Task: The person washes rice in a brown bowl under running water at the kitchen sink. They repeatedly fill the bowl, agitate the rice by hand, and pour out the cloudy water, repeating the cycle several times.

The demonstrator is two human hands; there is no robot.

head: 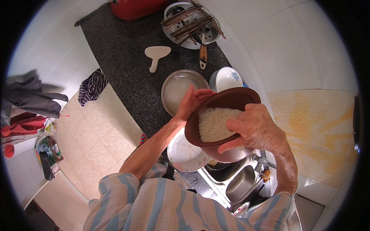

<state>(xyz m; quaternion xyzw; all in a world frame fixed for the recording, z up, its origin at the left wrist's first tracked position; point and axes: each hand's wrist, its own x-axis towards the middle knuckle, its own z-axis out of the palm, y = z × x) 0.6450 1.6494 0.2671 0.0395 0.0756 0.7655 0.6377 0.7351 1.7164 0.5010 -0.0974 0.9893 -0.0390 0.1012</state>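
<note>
In both my hands is a tilted cooking pot (237, 96) with a brown inside and a shiny metal outside. Pale rice grains (215, 124) lie banked against its lower side. My right hand (251, 127) grips the right rim, some fingers reaching inside to the rice and the thumb along the outside. Cupped against the opposite side is my left hand (192, 102), its thumb raised and its fingers partly hidden behind the rim. Beneath my left hand, a round metal pan (170, 92) holds cloudy water on the dark counter. A flower-patterned white plate (185, 151) is partly covered by the pot.
A white rice paddle (157, 53) lies on the speckled counter (127, 57). Behind are a steamer tray (167, 31) with chopsticks (193, 27) and a wooden-handled utensil (203, 55). Stacked bowls (228, 79) stand by the tiled wall. A metal sink (241, 184) and faucet (263, 160) are near my right forearm.
</note>
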